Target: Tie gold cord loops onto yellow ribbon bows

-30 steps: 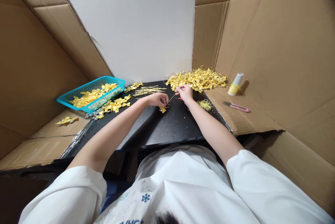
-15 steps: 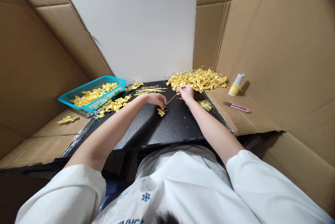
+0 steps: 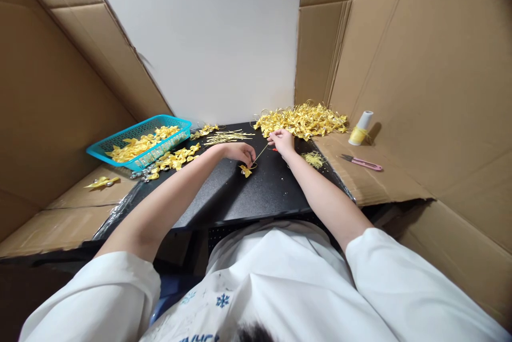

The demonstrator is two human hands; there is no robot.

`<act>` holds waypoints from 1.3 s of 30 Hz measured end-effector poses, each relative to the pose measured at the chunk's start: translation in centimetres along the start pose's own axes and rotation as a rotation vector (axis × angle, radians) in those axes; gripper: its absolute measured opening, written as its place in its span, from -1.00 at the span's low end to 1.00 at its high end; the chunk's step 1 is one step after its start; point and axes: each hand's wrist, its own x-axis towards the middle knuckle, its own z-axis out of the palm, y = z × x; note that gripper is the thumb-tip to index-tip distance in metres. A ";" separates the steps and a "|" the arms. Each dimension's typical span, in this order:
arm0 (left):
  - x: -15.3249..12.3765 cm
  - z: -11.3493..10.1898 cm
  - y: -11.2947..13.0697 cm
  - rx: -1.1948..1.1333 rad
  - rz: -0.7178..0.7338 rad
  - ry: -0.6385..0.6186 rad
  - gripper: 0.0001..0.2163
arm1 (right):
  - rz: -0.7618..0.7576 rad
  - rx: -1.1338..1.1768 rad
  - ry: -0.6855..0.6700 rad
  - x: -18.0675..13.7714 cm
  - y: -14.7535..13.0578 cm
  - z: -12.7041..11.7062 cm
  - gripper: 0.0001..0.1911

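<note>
Your right hand [image 3: 282, 141] pinches a yellow cord [image 3: 262, 151]; your left hand [image 3: 241, 153] pinches it lower, fingers pressed together, just above the yellow bow [image 3: 245, 171]. These opposed grips presumably keep the cord taut over the black table [image 3: 256, 200].

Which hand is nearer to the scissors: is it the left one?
No: the scissors lie on the cardboard at right, nearer the right hand.

On the black table [image 3: 256, 200] lie a heap of yellow bows [image 3: 302, 120], thin yellow strips [image 3: 228, 138] and tangled thread [image 3: 313, 159]. The cardboard [image 3: 384, 184] at its right carries pink snips [image 3: 363, 163] and a spool [image 3: 360, 129].
</note>
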 end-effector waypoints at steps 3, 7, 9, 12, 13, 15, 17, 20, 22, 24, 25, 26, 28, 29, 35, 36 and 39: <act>-0.1 -0.1 -0.1 -0.026 -0.001 -0.005 -0.80 | -0.008 -0.011 -0.002 0.0 0.2 0.0 -0.80; -0.2 -0.3 -0.3 -0.064 -0.011 0.000 -0.77 | 0.005 -0.028 -0.001 0.1 0.3 -0.1 -0.80; -0.2 -0.4 -0.5 -0.063 -0.042 0.007 -0.75 | 0.009 -0.043 0.000 0.1 0.3 -0.2 -0.81; -0.2 -0.5 -0.6 -0.062 -0.073 0.000 -0.72 | 0.008 -0.054 -0.002 0.1 0.3 -0.2 -0.81; -0.2 -0.5 -0.6 -0.063 -0.075 -0.006 -0.72 | 0.007 -0.054 0.000 0.1 0.3 -0.3 -0.81; -0.2 -0.5 -0.6 -0.055 -0.086 -0.012 -0.72 | 0.001 -0.051 0.007 0.2 0.3 -0.3 -0.81; -0.2 -0.4 -0.6 -0.036 -0.109 -0.013 -0.72 | -0.004 -0.050 0.013 0.2 0.4 -0.4 -0.81; -0.1 -0.4 -0.7 -0.008 -0.134 -0.018 -0.74 | -0.004 -0.051 0.014 0.3 0.4 -0.4 -0.81; -0.1 -0.4 -0.6 0.001 -0.140 -0.026 -0.74 | -0.004 -0.047 0.014 0.3 0.4 -0.4 -0.81; -0.2 -0.4 -0.6 0.006 -0.145 -0.033 -0.74 | -0.001 -0.044 0.013 0.2 0.4 -0.4 -0.81; -0.2 -0.4 -0.5 0.007 -0.149 -0.035 -0.75 | 0.001 -0.043 0.013 0.2 0.4 -0.4 -0.81; -0.2 -0.4 -0.4 0.008 -0.152 -0.038 -0.75 | 0.002 -0.043 0.013 0.2 0.4 -0.4 -0.81; -0.3 -0.3 -0.3 0.009 -0.161 -0.038 -0.75 | 0.004 -0.051 0.012 0.2 0.4 -0.4 -0.80; -0.3 -0.3 -0.2 0.007 -0.164 -0.038 -0.75 | 0.003 -0.057 0.009 0.2 0.4 -0.5 -0.80; -0.6 0.0 0.0 0.007 -0.167 -0.037 -0.76 | -0.024 -0.098 0.015 0.4 0.6 -0.7 -0.82; -0.6 0.0 0.1 0.012 -0.170 -0.036 -0.76 | -0.028 -0.100 0.020 0.4 0.6 -0.8 -0.83; -0.9 0.3 0.5 0.019 -0.164 -0.044 -0.77 | -0.052 -0.105 0.049 0.7 0.9 -0.9 -0.85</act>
